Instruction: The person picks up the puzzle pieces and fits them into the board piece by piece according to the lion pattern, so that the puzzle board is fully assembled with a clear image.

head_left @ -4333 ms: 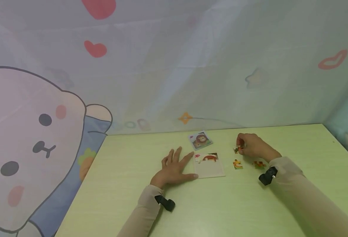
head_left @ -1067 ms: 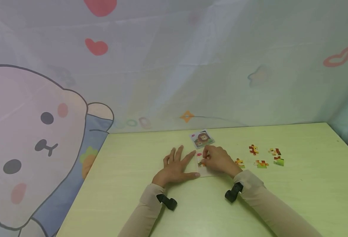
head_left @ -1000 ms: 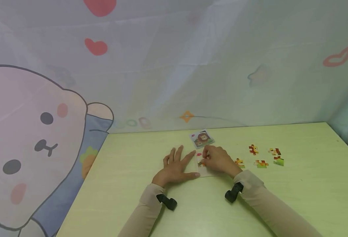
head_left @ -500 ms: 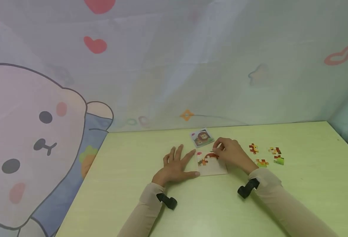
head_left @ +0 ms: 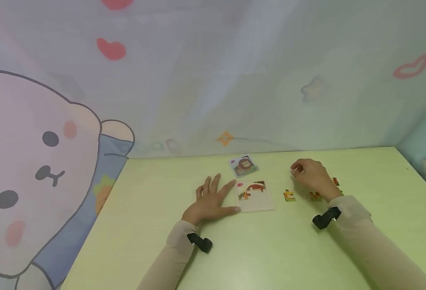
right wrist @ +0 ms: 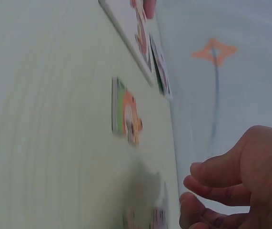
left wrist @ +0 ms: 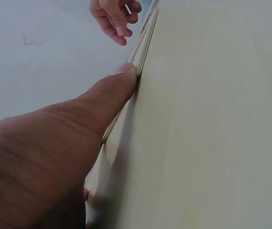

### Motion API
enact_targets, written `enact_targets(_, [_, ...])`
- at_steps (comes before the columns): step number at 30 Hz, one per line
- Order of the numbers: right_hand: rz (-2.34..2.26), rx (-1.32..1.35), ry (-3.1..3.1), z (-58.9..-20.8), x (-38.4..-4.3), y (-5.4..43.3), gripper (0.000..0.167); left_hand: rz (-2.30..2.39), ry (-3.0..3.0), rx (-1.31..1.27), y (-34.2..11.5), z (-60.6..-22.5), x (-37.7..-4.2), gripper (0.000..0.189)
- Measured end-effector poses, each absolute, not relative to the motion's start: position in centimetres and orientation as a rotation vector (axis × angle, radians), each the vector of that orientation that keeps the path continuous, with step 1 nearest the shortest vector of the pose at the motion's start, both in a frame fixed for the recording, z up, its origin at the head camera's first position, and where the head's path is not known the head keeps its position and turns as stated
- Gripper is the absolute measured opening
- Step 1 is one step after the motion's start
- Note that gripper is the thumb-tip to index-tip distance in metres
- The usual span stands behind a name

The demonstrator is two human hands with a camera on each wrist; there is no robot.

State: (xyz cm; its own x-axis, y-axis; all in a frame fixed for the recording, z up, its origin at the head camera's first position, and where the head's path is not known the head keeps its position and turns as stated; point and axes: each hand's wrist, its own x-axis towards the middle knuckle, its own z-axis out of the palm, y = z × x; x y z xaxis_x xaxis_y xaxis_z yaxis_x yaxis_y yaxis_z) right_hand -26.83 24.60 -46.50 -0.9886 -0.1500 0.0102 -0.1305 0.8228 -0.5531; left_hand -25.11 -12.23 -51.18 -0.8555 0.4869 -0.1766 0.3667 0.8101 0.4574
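My left hand (head_left: pixel 210 202) lies with fingers spread, its index fingertip and thumb at the left edge of a pale square puzzle tray (head_left: pixel 258 204). Joined puzzle pieces (head_left: pixel 255 187) fill the tray's top and the left of its middle; its lower part is bare. In the left wrist view the thumb (left wrist: pixel 109 93) presses on the tray's rim. My right hand (head_left: pixel 312 177) hovers over the loose pieces, fingers loosely bent, nothing held. In the right wrist view a gap shows between thumb and fingers. A yellow and green puzzle piece (head_left: pixel 289 196) lies between hand and tray.
Behind the tray lies a lion picture card (head_left: pixel 244 165). Further loose puzzle pieces, one orange and green (head_left: pixel 315 196) and one red (head_left: pixel 335 181), lie partly hidden by the right hand and wrist. A printed curtain (head_left: pixel 263 80) hangs along the table's back edge.
A piece held in the right hand earlier now sits at the tray's left middle. The right hand has left the tray and moved right over the loose pieces. The left hand keeps its place.
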Motion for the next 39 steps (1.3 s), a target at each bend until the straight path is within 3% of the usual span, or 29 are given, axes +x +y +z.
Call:
enact_targets(11, [-0.704, -0.121, 2.881, -46.5, -26.0, 28.2, 0.043, 0.629, 2.706, 0.676, -12.1, -51.8, -24.9, 0.096])
enact_targets(24, [-0.700, -0.161, 2.938, -46.8, -26.7, 27.9, 0.015, 0.630, 2.714, 0.679, -12.2, -52.0, -25.6, 0.095])
enact_targets(31, [-0.702, -0.173, 2.918, -46.3, -26.7, 28.1, 0.036, 0.650, 2.685, 0.684, -11.9, -51.4, -25.7, 0.094])
enact_targets(39, [-0.704, -0.192, 2.903, -46.6, -26.9, 27.8, 0.031, 0.618, 2.696, 0.661, -12.2, -51.0, -25.4, 0.093])
